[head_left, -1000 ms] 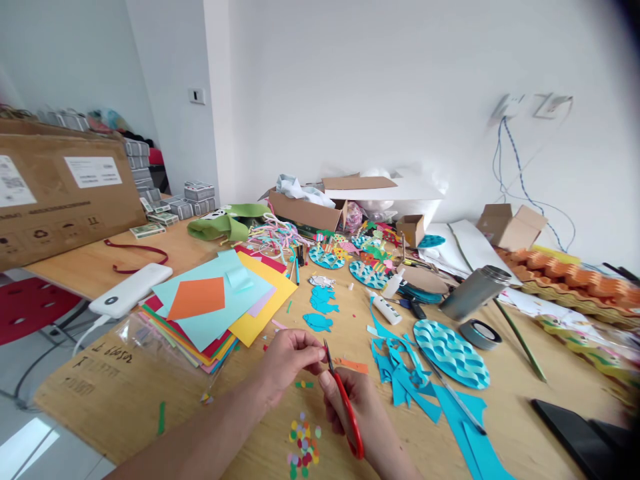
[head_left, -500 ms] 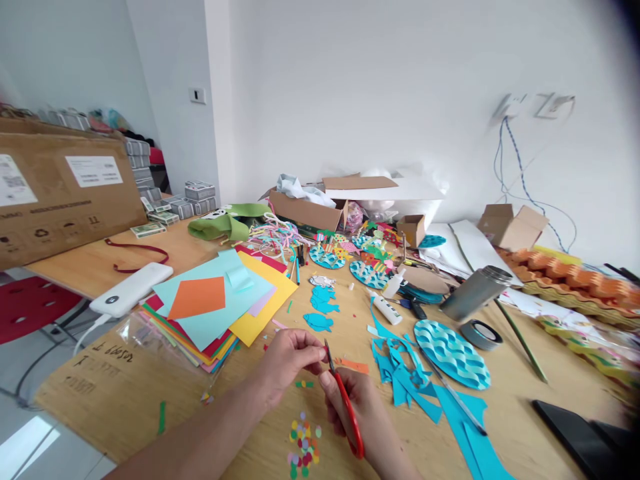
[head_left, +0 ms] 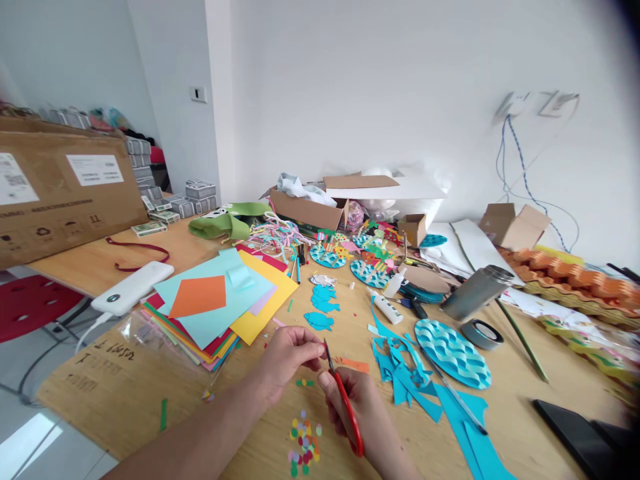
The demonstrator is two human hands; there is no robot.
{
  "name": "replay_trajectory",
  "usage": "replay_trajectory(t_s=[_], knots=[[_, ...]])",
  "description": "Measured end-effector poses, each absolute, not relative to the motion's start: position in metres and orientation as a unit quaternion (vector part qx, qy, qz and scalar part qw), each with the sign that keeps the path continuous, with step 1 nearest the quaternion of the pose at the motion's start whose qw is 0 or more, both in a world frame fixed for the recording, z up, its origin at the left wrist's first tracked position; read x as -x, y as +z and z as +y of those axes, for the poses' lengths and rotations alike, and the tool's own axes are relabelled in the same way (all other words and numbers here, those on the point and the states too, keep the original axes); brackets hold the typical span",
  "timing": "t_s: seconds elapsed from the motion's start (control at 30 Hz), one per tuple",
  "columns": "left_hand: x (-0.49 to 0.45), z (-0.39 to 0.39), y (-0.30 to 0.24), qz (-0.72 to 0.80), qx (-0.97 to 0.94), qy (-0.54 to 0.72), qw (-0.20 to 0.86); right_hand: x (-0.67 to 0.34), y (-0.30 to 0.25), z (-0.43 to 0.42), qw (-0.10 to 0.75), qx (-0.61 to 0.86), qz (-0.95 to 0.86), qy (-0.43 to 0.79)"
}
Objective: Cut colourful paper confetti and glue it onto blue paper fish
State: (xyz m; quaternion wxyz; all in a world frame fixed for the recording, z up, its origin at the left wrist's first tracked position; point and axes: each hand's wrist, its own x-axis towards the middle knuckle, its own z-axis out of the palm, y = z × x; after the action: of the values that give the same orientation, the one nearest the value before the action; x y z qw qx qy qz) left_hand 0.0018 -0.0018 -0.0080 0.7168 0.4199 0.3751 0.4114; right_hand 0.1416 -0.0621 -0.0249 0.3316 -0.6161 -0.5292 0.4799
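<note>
Red-handled scissors (head_left: 349, 412) are gripped in my right hand (head_left: 353, 403), their dark blades pointing up and away from me. Just left of the blade tips, the fingers of my left hand (head_left: 295, 357) are pinched together; whatever lies between them is too small to make out. An orange paper scrap (head_left: 354, 365) lies on the table behind my right hand. Below my hands is a scatter of small coloured paper dots (head_left: 304, 443). Beyond them lie blue paper fish (head_left: 319, 321), one with a pale patterned fish shape (head_left: 323, 281) above it.
Coloured paper sheets (head_left: 200, 327) are stacked at left beside a white power bank (head_left: 133, 289). To the right are blue paper offcuts (head_left: 400, 373), a wavy blue oval (head_left: 453, 353), a glue bottle (head_left: 387, 309), a tape roll (head_left: 481, 334) and a metal flask (head_left: 477, 293).
My hands and the scissors stay almost where they were, close together. The whole view has shifted very slightly; nothing on the table has visibly moved.
</note>
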Motion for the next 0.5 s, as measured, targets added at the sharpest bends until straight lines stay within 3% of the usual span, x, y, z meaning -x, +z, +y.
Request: replay_trajectory(t_s=[0.5], knots=[[-0.0024,-0.0033,-0.0023,0.392,-0.426,0.391,0.716,-0.1423,-0.0319,-0.0602,0.345,0.609,-0.532,0.477]])
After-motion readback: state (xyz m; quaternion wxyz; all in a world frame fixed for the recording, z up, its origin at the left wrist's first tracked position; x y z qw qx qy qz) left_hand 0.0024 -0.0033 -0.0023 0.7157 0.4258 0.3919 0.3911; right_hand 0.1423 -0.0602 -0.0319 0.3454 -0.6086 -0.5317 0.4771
